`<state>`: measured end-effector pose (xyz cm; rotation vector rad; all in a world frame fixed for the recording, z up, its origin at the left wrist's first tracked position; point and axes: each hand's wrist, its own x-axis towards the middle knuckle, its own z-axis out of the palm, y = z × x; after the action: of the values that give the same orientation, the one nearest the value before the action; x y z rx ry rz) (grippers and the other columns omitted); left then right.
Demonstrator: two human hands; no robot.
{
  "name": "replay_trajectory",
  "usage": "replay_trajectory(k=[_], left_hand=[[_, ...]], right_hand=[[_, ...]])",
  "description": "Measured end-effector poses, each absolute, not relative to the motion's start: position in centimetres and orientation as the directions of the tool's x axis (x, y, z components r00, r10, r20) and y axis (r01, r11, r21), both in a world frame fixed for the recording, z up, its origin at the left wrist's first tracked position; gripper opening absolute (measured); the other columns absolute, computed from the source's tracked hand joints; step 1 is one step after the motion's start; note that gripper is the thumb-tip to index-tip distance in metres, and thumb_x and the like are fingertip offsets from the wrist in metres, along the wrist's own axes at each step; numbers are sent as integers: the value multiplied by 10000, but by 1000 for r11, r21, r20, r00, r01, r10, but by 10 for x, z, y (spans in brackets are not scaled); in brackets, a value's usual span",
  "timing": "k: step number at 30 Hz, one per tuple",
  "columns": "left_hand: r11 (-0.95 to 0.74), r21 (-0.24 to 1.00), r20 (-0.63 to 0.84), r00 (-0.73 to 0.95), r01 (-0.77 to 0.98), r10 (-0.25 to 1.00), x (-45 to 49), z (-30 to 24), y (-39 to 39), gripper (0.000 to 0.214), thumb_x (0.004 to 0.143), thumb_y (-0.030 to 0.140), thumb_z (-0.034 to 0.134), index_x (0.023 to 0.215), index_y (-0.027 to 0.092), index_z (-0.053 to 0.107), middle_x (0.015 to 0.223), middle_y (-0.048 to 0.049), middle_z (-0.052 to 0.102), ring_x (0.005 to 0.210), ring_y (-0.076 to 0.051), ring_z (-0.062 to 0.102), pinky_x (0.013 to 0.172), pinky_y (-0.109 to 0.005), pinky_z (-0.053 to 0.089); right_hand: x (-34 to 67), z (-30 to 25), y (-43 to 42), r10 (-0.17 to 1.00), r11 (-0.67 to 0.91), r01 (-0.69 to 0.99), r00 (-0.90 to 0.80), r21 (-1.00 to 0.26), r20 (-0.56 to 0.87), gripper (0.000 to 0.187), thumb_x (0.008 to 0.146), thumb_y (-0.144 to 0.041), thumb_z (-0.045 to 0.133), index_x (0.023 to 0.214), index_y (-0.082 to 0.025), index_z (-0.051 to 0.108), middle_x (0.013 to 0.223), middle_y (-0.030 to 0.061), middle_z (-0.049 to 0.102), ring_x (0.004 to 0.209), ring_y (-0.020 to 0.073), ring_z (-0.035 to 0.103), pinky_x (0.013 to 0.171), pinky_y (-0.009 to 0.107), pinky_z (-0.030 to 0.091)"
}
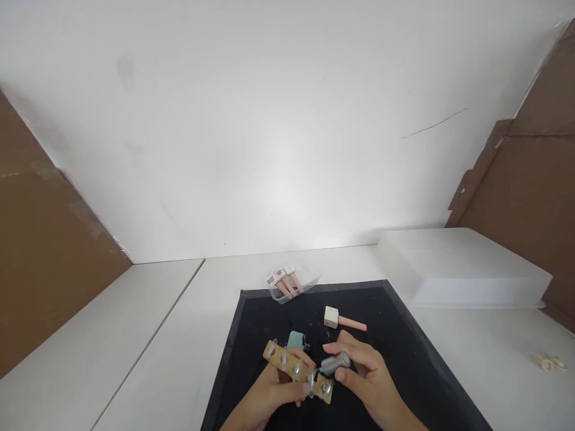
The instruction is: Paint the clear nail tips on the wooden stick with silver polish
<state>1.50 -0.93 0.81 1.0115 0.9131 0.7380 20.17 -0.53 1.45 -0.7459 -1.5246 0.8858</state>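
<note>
Steadiness matters most here, I would say: the left hand should keep the strip level and still while the right hand does the fine work with the brush. The strip carries a row of clear tips, and the brush's narrow end points toward one near the strip's right end; whether it touches, I cannot tell from where I stand. A light, pencil-like hold seems right, with the bristles laid nearly flat and drawn along in one even stroke, lightly loaded so that nothing runs onto the wood. The tips look easy to knock askew, so the left thumb, resting close by, would do best clear of their faces. The strip itself sits in the left hand's grip, slanting down toward the right hand, above the black mat. The right hand pinches the brush by its grey handle, just beside the strip. Beyond the left hand is a teal block; farther up the mat lies a white bottle with a pink handle, and at the far edge a clear tray holds three similar ones.
</note>
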Motion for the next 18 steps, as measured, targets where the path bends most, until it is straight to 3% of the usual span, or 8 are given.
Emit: replay_trajectory(k=[7,18], left_hand=[[367,925,-288,449,-97,846,15,10,-9,404,552,345,757,843,142,563,675,17,534,606,-97,477,543,-235,369],[379,920,-305,436,-94,847,17,13,-11,424,540,350,763,845,146,552,675,21,529,612,-94,479,546,-232,364]], right_hand=[[204,11,-4,876,473,-42,-85,-880,475,235,740,-444,636,892,-294,737,603,31,611,560,185,542,527,277,467],[203,12,-5,871,483,-44,-80,-875,485,238,735,-452,639,877,-289,738,563,21,598,516,170,524,478,259,458]])
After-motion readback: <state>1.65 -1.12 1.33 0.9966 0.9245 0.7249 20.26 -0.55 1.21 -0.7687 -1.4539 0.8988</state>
